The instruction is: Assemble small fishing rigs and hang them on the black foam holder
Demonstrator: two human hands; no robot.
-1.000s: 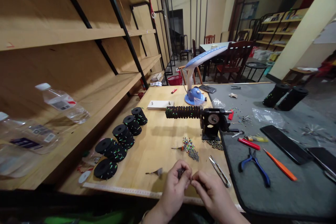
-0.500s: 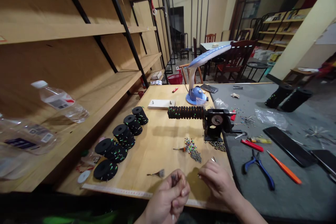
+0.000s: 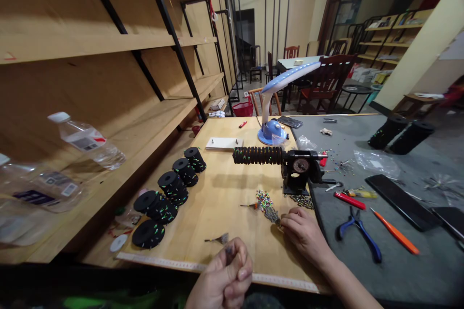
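Note:
My left hand (image 3: 226,275) is closed in a pinch near the front edge of the wooden table; anything between its fingers is too small to make out. My right hand (image 3: 302,231) reaches to a pile of small grey metal pieces (image 3: 270,214), fingertips together at its right edge. What they grip is hidden. Multicoloured beads (image 3: 263,199) lie just behind that pile. Left of the beads is a small orange-tipped bundle (image 3: 249,205). A dark bristly tuft on a thin stem (image 3: 219,239) rests beyond my left hand.
A black hand-cranked winder (image 3: 300,169) holds a ridged black roll (image 3: 257,155). Several black foam spools (image 3: 170,188) stand at left. A blue lamp (image 3: 271,130) is behind. Blue pliers (image 3: 357,234), an orange tool (image 3: 394,231) and a red knife (image 3: 349,201) lie on the grey mat.
My right hand has moved forward and slightly right, onto the edge of the metal pieces. My left hand has shifted slightly left and stays closed; a pale tip below it no longer shows.

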